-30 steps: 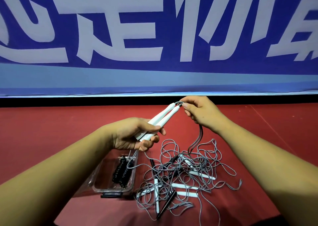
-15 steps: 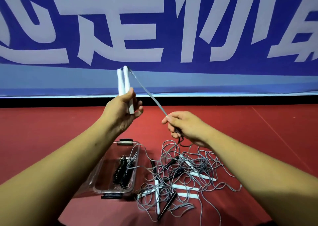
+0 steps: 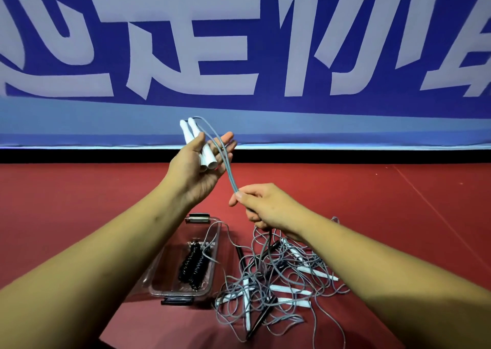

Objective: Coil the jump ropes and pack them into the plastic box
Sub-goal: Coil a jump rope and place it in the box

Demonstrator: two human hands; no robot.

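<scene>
My left hand (image 3: 195, 166) is raised, palm toward me, and holds two white jump-rope handles (image 3: 198, 144) upright under its thumb; its fingers are stretched out. Grey cord (image 3: 224, 160) runs from the handle tops across those fingers down to my right hand (image 3: 261, 205), which pinches the doubled cord. Below, a tangle of grey ropes (image 3: 276, 287) with white and black handles lies on the red floor. A clear plastic box (image 3: 159, 282) stands left of the tangle and holds a coiled black rope (image 3: 192, 265).
The red floor (image 3: 79, 202) spreads all around. A blue banner with large white characters (image 3: 239, 56) stands along the back, above a black strip. One grey cord loop hangs over the box's right wall.
My left hand turned its palm toward me and opened its fingers, the handles tilting. My right hand brought the cord across those fingers and stays low, pinching it.
</scene>
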